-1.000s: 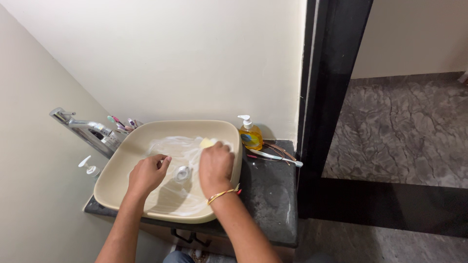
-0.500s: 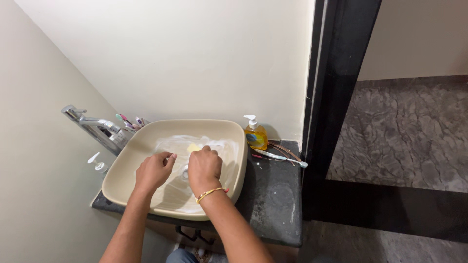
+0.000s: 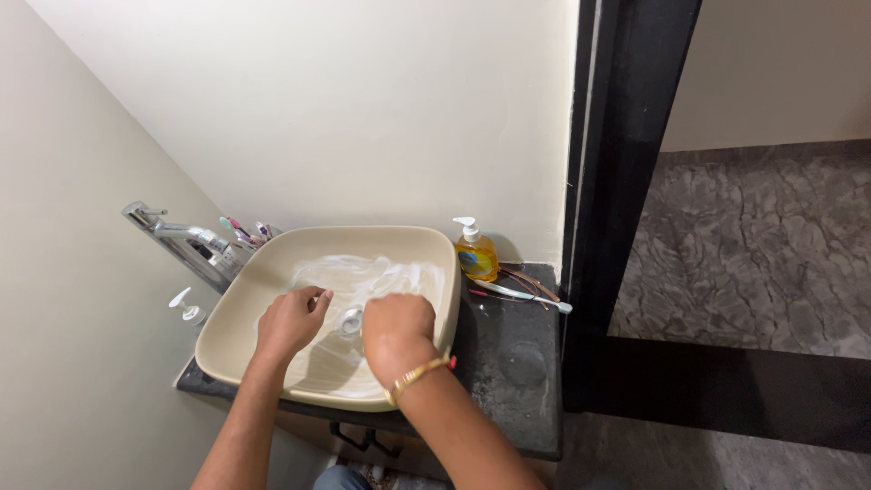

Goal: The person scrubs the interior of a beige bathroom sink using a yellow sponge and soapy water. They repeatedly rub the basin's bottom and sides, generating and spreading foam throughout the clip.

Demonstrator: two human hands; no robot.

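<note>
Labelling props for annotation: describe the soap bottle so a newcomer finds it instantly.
Start at the beige basin on the dark counter. Just past its far right corner, against the wall, stands the soap bottle. It alone is amber-yellow with a white pump; the toothbrushes beside it lie flat.

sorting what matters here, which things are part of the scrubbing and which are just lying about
In use:
basin, foamy inside
right hand, pressed down in the basin; whatever it holds is hidden
left hand, resting in the basin
drain

Lying about:
soap bottle
toothbrushes
tap
small pump bottle
counter
</note>
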